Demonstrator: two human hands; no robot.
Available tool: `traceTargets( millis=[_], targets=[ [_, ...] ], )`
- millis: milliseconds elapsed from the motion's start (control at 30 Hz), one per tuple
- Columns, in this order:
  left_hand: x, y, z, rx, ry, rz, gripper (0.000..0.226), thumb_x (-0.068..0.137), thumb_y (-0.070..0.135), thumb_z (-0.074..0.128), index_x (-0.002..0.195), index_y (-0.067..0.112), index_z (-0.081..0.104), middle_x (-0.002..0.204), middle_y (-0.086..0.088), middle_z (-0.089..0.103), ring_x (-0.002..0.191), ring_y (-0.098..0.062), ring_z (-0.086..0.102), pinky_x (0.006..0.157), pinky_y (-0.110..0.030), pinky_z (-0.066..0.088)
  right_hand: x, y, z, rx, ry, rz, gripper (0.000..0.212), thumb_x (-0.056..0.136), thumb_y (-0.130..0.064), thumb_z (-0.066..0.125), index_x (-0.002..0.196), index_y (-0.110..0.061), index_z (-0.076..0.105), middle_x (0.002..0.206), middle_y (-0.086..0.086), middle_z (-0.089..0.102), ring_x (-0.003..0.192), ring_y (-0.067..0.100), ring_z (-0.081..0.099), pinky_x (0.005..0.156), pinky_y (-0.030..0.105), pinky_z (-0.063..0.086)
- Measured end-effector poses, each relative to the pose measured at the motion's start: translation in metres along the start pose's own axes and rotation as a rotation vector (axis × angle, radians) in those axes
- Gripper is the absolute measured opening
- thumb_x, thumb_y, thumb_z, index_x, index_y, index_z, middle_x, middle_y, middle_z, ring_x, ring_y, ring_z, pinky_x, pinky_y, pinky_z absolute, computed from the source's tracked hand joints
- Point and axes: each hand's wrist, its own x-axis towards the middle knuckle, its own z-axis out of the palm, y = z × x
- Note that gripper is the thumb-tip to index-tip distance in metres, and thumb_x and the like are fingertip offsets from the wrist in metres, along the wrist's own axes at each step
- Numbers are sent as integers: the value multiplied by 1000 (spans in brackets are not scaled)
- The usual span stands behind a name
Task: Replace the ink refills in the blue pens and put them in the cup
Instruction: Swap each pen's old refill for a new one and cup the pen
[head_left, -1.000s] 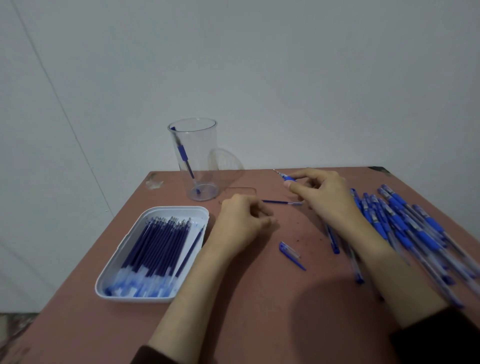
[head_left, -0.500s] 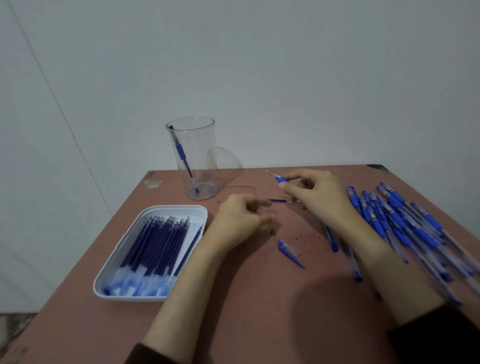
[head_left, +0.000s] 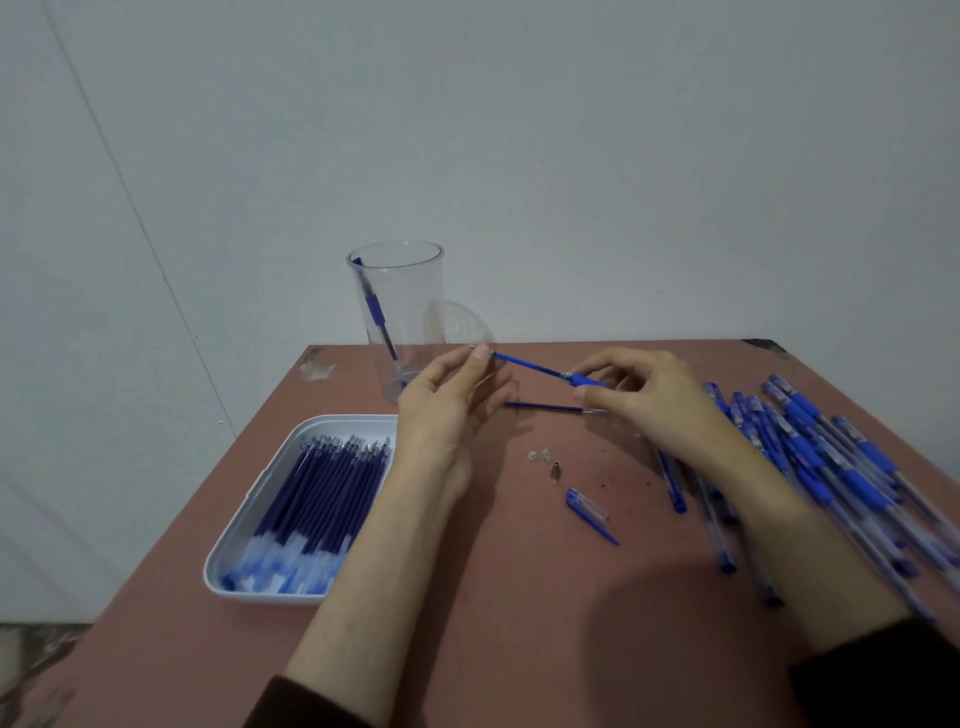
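My right hand (head_left: 649, 400) grips a blue pen barrel (head_left: 584, 380) by its rubber grip. A thin blue refill (head_left: 524, 365) sticks out of the barrel toward the left, and my left hand (head_left: 447, 405) pinches its far end with thumb and forefinger. A second refill (head_left: 545, 408) lies on the table just under the hands. The clear plastic cup (head_left: 400, 312) stands at the back, behind my left hand, with one blue pen leaning inside. A loose pen cap (head_left: 589, 513) and a small metal tip (head_left: 556, 472) rest on the table in front.
A white tray (head_left: 260, 512) full of blue refills sits at the left. A large heap of blue pens (head_left: 831, 467) covers the right side of the reddish-brown table (head_left: 519, 623). A white wall stands close behind the table.
My left hand has risen from the table and taken the end of the refill. The refill now stretches out of the barrel between both hands. The metal tip now lies on the table.
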Motion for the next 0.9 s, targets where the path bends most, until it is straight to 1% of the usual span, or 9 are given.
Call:
traceTargets(
  millis=[133,267,367,433,533,667,733,800,900],
  targets=[
    [4,3,-2,-75,139,123,5,91,6,60,87,8,61,75,-4,65,65,-11,67,64,-20,58,-1,4,-7,-116,40,-12,16,84,-22,69,80,-37,67,75,-8,67,58,3,53,59,20,41],
    [7,5,-5,-125,228,212,8,93,5,58,86,8,60,77,-5,61,61,-6,65,64,-18,57,0,8,-5,-236,152,-50,9,86,-25,65,89,-33,70,74,-18,61,63,1,50,64,24,39],
    [8,3,-5,-83,222,222,8,92,5,58,86,8,60,76,-4,61,60,-4,65,62,-15,55,3,6,2,-285,280,-115,12,87,-29,64,96,-28,72,81,-9,64,69,7,51,68,33,45],
    [6,-1,-2,-32,180,195,5,92,5,59,87,7,60,73,-3,62,58,-4,64,62,-15,54,4,-1,7,-262,314,-189,14,86,-29,66,99,-27,72,85,-6,61,71,6,51,71,31,45],
    [4,-7,2,22,124,163,9,92,5,58,98,-1,60,72,-4,64,56,-4,64,62,-14,54,6,-14,16,-288,199,-267,22,87,-35,65,107,-30,71,91,-14,57,82,3,54,75,24,43],
    [5,-8,0,40,101,116,23,92,6,59,111,-7,59,77,-5,64,59,-4,64,67,-15,55,15,-20,26,-255,68,-208,10,86,-29,67,91,-25,74,83,-8,67,79,13,59,71,32,48],
    [4,-8,0,97,125,107,27,93,9,58,118,0,56,88,-5,65,67,-7,65,69,-19,56,21,-17,27,-281,62,-163,8,86,-28,67,86,-23,73,81,-7,66,76,13,58,64,26,45],
    [3,-7,0,166,165,104,29,94,15,57,122,13,50,103,-4,61,71,-9,61,69,-24,54,26,-12,26,-443,24,-112,13,87,-27,65,78,-20,70,75,-6,60,72,14,53,55,19,33],
    [2,-4,1,175,193,112,22,96,16,54,116,24,49,113,-8,57,66,-13,53,61,-31,47,29,-1,30,-620,-65,-47,26,86,-26,63,61,-27,54,70,-6,55,71,18,51,51,23,26]
  ],
)
